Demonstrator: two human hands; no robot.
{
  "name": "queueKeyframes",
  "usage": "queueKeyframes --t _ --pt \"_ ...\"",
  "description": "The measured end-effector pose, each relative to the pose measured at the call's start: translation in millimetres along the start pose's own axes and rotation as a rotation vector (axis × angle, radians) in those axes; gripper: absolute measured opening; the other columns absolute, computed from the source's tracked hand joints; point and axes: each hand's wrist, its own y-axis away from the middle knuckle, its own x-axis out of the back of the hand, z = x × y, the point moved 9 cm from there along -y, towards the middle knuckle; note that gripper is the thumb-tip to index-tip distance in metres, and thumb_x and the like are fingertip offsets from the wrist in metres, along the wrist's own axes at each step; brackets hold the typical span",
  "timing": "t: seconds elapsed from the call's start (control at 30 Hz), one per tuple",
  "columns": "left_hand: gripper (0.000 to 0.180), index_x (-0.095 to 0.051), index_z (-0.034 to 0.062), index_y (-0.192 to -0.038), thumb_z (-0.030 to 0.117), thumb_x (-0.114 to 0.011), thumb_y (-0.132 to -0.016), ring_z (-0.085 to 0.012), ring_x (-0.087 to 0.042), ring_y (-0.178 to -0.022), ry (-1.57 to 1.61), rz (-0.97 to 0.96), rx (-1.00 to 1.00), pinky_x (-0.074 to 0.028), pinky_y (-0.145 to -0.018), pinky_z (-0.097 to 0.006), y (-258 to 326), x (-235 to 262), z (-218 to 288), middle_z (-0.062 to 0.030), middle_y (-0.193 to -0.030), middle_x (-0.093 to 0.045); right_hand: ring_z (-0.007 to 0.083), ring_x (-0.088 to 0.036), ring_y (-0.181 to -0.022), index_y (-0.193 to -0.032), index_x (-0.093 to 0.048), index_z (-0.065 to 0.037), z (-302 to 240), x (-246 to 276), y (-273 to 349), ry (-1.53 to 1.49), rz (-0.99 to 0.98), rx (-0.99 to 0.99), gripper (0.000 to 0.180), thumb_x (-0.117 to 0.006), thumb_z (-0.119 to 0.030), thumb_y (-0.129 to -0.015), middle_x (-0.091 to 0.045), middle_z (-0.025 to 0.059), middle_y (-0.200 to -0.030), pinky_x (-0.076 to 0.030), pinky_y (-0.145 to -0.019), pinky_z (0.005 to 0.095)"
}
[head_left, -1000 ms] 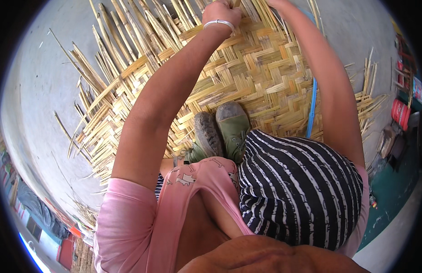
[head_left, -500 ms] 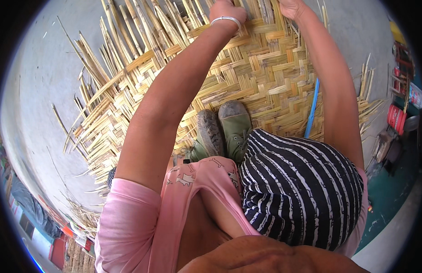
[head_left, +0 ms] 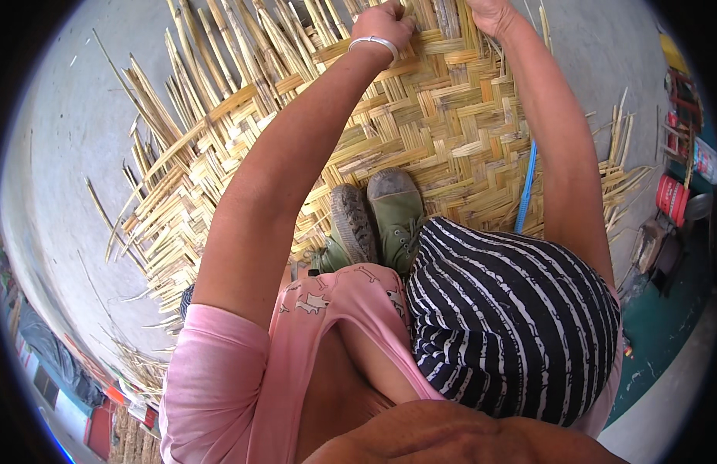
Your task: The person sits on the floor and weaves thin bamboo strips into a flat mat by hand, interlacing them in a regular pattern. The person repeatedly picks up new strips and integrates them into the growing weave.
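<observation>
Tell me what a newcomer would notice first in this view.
Probably the yellow woven mat in the upper middle, its loose strips fanning out at the upper left. Next come the black-and-white striped fabric at lower right of centre and the green shoes on the mat near the centre. The left hand and right hand are at the top, the right partly cut off.
</observation>
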Motion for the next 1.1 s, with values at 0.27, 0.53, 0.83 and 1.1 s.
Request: queueKeyframes --t 0.27,0.53,0.83,1.1 --pt "0.032 -0.073 0.0013 -0.121 0.022 -0.063 -0.098 -0.0305 -0.073 -0.106 0.299 0.12 -0.097 -0.056 -0.094 -0.039 -13.3 1.0 -46.7 -0.0215 -0.113 -0.075 0.0212 -0.072 -0.091 -0.131 -0.064 -0.006 15.4 8.3 -18.0 0.118 -0.001 0.005 0.044 -0.074 -0.016 -0.089 -0.073 0.0091 -0.107 -0.062 -0.079 0.0389" --pt "0.032 -0.061 -0.0049 -0.128 0.013 -0.064 -0.101 -0.0245 -0.075 -0.086 0.816 0.422 0.355 -0.061 -0.07 -0.032 136.0 127.1 -121.7 -0.0197 -0.109 -0.073 0.0265 -0.065 -0.11 -0.142 -0.056 -0.003 46.1 57.7 -36.7 0.571 0.247 -0.065 0.06 -0.075 -0.023 -0.089 -0.068 0.0147 -0.123 -0.054 -0.096 0.0437" --pt "0.059 -0.034 -0.0013 -0.146 0.023 -0.065 -0.102 -0.0387 -0.067 -0.115 1.312 0.773 0.481 -0.058 -0.073 -0.043 194.4 230.3 -221.6 -0.0288 -0.146 -0.048 0.0437 -0.059 -0.127 -0.149 -0.041 0.002 45.1 86.0 -65.7 1.281 0.35 -0.072 0.079 -0.072 -0.043 -0.091 -0.052 0.0283 -0.144 -0.056 -0.093 0.0555" --pt "0.024 -0.057 0.0029 -0.116 0.014 -0.069 -0.099 -0.0295 -0.07 -0.097 1.215 0.858 0.333 -0.06 -0.073 -0.04 227.7 295.6 -219.2 -0.016 -0.114 -0.067 0.0301 -0.06 -0.123 -0.138 -0.055 -0.004 -7.5 -187.4 -28.8 1.697 0.219 0.576 0.052 -0.067 -0.027 -0.093 -0.06 0.0141 -0.138 -0.051 -0.101 0.0453"
